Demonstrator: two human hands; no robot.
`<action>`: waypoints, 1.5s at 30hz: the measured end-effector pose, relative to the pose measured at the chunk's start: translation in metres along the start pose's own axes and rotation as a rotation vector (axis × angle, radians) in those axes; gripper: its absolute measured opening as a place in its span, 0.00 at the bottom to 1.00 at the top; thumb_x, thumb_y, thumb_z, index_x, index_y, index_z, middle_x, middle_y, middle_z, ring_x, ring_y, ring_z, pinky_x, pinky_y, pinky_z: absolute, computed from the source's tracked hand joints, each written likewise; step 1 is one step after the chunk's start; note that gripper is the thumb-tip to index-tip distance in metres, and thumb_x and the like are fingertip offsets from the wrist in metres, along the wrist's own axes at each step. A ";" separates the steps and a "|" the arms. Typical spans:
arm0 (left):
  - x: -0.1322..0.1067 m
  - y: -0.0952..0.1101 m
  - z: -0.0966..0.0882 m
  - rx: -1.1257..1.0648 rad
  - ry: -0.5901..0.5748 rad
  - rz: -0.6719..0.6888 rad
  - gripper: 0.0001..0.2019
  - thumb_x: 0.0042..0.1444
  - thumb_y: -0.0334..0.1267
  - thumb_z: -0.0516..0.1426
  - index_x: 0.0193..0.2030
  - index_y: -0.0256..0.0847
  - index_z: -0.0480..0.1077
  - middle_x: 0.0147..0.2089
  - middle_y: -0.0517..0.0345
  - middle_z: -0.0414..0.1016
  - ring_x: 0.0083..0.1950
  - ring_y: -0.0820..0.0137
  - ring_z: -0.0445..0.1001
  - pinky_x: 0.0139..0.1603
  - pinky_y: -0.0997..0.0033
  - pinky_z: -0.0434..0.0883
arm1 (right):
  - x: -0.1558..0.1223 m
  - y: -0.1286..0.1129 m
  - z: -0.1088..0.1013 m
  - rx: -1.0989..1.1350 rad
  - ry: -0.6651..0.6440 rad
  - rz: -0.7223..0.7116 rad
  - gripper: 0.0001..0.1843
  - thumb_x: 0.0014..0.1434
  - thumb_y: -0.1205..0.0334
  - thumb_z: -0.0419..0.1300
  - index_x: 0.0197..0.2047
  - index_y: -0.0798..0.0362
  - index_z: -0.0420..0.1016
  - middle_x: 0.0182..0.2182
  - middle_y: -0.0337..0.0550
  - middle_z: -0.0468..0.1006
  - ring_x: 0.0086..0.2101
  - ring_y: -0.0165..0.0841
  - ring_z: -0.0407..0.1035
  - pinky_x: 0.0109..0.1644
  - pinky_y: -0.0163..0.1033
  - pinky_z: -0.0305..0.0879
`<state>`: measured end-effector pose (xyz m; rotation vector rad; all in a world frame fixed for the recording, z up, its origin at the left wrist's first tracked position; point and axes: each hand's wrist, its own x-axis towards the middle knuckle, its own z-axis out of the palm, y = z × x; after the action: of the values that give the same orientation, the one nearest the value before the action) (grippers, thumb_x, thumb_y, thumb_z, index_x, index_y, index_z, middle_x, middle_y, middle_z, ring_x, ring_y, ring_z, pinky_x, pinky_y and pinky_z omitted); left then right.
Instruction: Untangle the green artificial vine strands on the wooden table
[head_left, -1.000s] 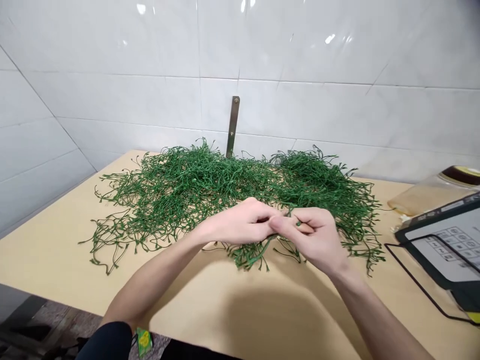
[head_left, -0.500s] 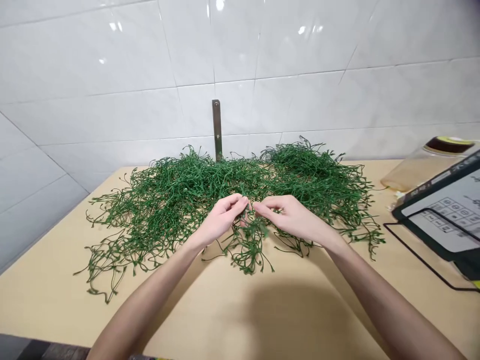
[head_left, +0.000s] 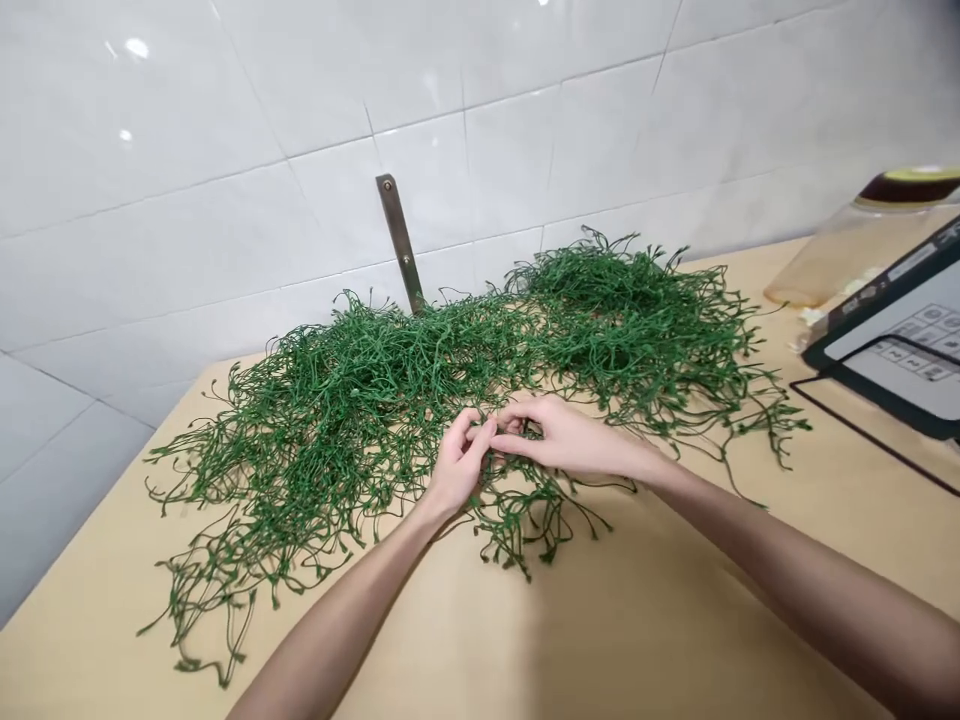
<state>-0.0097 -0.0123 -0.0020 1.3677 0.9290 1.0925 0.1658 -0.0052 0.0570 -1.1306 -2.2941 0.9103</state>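
A wide tangle of thin green strands (head_left: 390, 360), many with small knobby ends, is spread over the tabletop. At its front edge my left hand (head_left: 461, 462) and my right hand (head_left: 551, 435) meet, thumbs and fingertips pinched close together. What sits between the fingertips is too small to make out. A smaller clump of green strands (head_left: 525, 515) lies just below my hands, in front of the main pile. Part of the pile behind the fingers is hidden by them.
The pale wooden table (head_left: 450, 650) stands against a white tiled wall (head_left: 510, 180). A metal bracket (head_left: 400, 240) is fixed upright to the wall behind the pile. At the right are a clear jar with a dark lid (head_left: 832, 250) and a dark-framed box with a printed panel (head_left: 915, 350).
The view has tilted and shifted. My right hand has come closer to the left, so their fingertips now touch or overlap. The fingers of both hands stay pinched.
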 end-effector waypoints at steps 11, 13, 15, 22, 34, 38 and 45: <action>-0.007 -0.003 0.003 0.385 0.193 0.274 0.09 0.66 0.42 0.50 0.38 0.39 0.65 0.30 0.61 0.69 0.30 0.74 0.67 0.33 0.75 0.64 | -0.001 -0.002 -0.012 -0.044 0.142 -0.048 0.17 0.64 0.48 0.54 0.37 0.52 0.75 0.34 0.43 0.76 0.38 0.36 0.67 0.45 0.41 0.60; -0.005 -0.003 0.002 0.453 0.252 0.397 0.08 0.65 0.38 0.51 0.39 0.39 0.69 0.39 0.54 0.74 0.41 0.69 0.72 0.44 0.70 0.67 | -0.003 -0.002 -0.015 -0.093 0.164 -0.070 0.16 0.64 0.50 0.54 0.36 0.52 0.75 0.32 0.42 0.75 0.35 0.35 0.67 0.42 0.41 0.60; -0.003 -0.004 0.001 0.525 0.347 0.484 0.08 0.63 0.38 0.53 0.36 0.38 0.71 0.42 0.51 0.73 0.47 0.66 0.70 0.50 0.65 0.66 | -0.004 -0.001 -0.016 -0.097 0.149 -0.084 0.15 0.65 0.52 0.54 0.35 0.52 0.74 0.31 0.42 0.75 0.33 0.33 0.67 0.40 0.40 0.60; -0.002 -0.008 0.002 0.319 0.235 0.422 0.08 0.64 0.36 0.52 0.37 0.38 0.71 0.37 0.54 0.75 0.41 0.71 0.75 0.44 0.71 0.71 | -0.001 0.006 -0.012 -0.148 0.125 -0.135 0.15 0.63 0.58 0.57 0.51 0.54 0.75 0.45 0.48 0.77 0.46 0.38 0.70 0.51 0.41 0.62; -0.007 -0.008 0.002 0.302 0.168 0.271 0.11 0.63 0.44 0.53 0.41 0.38 0.70 0.36 0.56 0.73 0.30 0.75 0.71 0.30 0.77 0.68 | -0.001 0.001 -0.014 -0.167 0.064 -0.160 0.11 0.64 0.64 0.54 0.36 0.54 0.78 0.31 0.43 0.76 0.36 0.34 0.67 0.44 0.39 0.60; -0.009 -0.004 0.001 0.337 0.127 0.271 0.10 0.63 0.43 0.55 0.43 0.39 0.69 0.34 0.58 0.72 0.31 0.75 0.69 0.34 0.76 0.66 | -0.002 0.005 -0.015 -0.157 0.120 -0.187 0.11 0.63 0.63 0.56 0.32 0.54 0.76 0.31 0.44 0.75 0.37 0.35 0.67 0.44 0.40 0.59; -0.006 -0.004 0.001 0.397 0.133 0.255 0.09 0.61 0.43 0.55 0.38 0.39 0.68 0.33 0.58 0.73 0.31 0.74 0.68 0.34 0.75 0.65 | -0.003 -0.006 -0.017 0.020 0.027 -0.006 0.24 0.67 0.49 0.47 0.26 0.54 0.70 0.22 0.37 0.67 0.24 0.28 0.58 0.30 0.37 0.54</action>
<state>-0.0102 -0.0181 -0.0070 1.7927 1.1331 1.2463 0.1749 -0.0036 0.0733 -1.1205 -2.2608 0.9076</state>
